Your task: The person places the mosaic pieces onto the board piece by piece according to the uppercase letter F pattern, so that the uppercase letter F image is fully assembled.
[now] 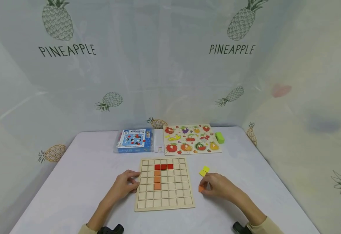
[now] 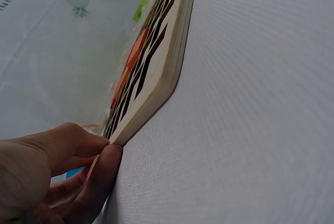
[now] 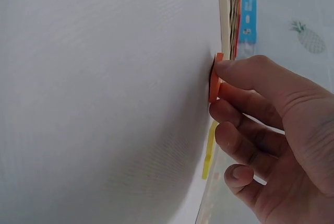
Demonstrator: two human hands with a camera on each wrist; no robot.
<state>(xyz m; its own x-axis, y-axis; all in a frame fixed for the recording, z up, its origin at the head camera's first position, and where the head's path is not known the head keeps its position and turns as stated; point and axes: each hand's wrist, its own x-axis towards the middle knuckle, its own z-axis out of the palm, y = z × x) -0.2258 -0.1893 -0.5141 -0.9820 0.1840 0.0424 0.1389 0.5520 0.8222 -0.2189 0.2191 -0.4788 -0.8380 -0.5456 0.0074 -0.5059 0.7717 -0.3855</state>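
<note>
A wooden grid board (image 1: 165, 203) lies on the table between the hands. Along its upper part run three red tiles (image 1: 163, 167), with a column of three orange tiles (image 1: 157, 179) below the leftmost one. My left hand (image 1: 124, 184) grips the board's left edge, thumb and fingertip meeting at the rim in the left wrist view. Right of the board, my right hand (image 1: 218, 186) pinches an orange square tile (image 3: 215, 78) between thumb and forefinger, low over the tabletop. Just beyond those fingers lie yellow tiles (image 1: 204, 171), partly overlapped by the hand in the head view.
Behind the board stands a blue-and-white boxed set (image 1: 133, 140) in a clear case. To its right lies a fruit puzzle board (image 1: 192, 139), with a green block (image 1: 220, 137) beside it. A pineapple-print curtain (image 1: 170, 65) hangs behind the white table (image 1: 94, 162).
</note>
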